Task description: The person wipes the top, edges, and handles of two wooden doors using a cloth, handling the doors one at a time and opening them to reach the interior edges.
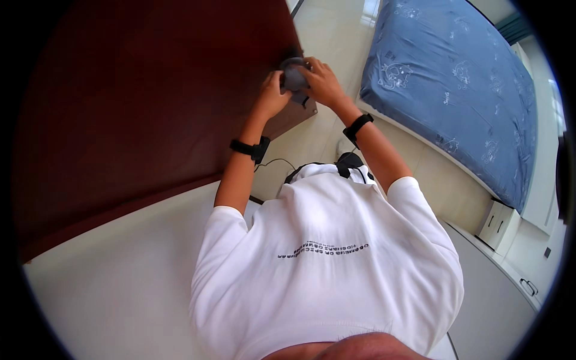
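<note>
Both my hands are closed round a grey, rounded thing (294, 78) at the right edge of a dark red-brown surface (150, 114). It looks soft or dome-shaped, but its exact kind does not show. My left hand (274, 96) grips its left side, thumb and fingers bent round it. My right hand (323, 83) holds the right side from above, with the fingers over its upper rim. A small dark strap-like piece (305, 102) hangs just below it. The underside of the grey thing is hidden.
A bed with a blue patterned sheet (444, 84) stands at the right, beyond a strip of pale floor (327, 30). A white cabinet (499, 228) is at its near corner. Black bands sit on both wrists, and a thin cable (279, 160) runs from the left one.
</note>
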`<state>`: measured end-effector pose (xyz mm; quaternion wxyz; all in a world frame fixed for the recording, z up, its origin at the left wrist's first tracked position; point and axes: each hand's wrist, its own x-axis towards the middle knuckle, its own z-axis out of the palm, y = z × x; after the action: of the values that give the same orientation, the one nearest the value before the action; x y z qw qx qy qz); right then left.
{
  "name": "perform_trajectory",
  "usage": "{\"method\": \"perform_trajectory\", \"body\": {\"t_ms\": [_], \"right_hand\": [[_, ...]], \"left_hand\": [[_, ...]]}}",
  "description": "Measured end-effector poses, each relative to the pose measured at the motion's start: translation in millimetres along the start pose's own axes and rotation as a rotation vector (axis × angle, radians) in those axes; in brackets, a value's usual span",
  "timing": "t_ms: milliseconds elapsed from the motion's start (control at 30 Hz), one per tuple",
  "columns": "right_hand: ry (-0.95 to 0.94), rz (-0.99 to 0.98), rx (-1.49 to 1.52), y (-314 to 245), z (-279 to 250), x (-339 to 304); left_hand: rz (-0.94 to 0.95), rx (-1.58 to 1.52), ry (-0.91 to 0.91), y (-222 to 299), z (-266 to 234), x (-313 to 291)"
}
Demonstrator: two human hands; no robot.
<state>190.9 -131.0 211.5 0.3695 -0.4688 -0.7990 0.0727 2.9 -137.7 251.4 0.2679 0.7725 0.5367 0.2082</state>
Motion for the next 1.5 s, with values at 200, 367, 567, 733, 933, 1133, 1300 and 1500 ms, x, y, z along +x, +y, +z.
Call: {"method": "perform_trajectory", "body": {"t_ms": [200,367,567,733,933,1133,1300,1500], "right_hand": [[-0.002,-0.083,0.032,29.9,31.4,14.3],[0.207,-0.035,-0.252,30.3,57.7,13.7],[-0.006,-0.346,-0.023,85.3,44.0,51.0],[-0.153,-0.552,0.159,115.7,44.4,86.2],[-0.113,-0.205,0.403,152.1,28.2,141.9],[-0.373,-0.241,0.884,143.6,19.3,267.5],[-0.466,-0.306,0.804,147.2,59.9,283.5],[-0.632,-0.36,0.345,176.6,113.5,290.4]], "left_hand": [[0.001,0.063,0.255,-35.9,40.8,37.8],[-0.09,0.264,0.394,-28.9,65.2,34.5],[-0.415,0.234,0.283,-25.2,58.5,53.9],[-0.417,0.296,0.42,-32.7,64.7,75.8],[-0.371,0.313,0.501,-75.3,61.2,100.8],[-0.673,0.405,0.041,-70.0,18.8,140.4],[-0.737,0.358,0.026,-76.6,15.5,171.0],[-0.749,0.462,0.198,-89.4,17.7,196.2]]}}
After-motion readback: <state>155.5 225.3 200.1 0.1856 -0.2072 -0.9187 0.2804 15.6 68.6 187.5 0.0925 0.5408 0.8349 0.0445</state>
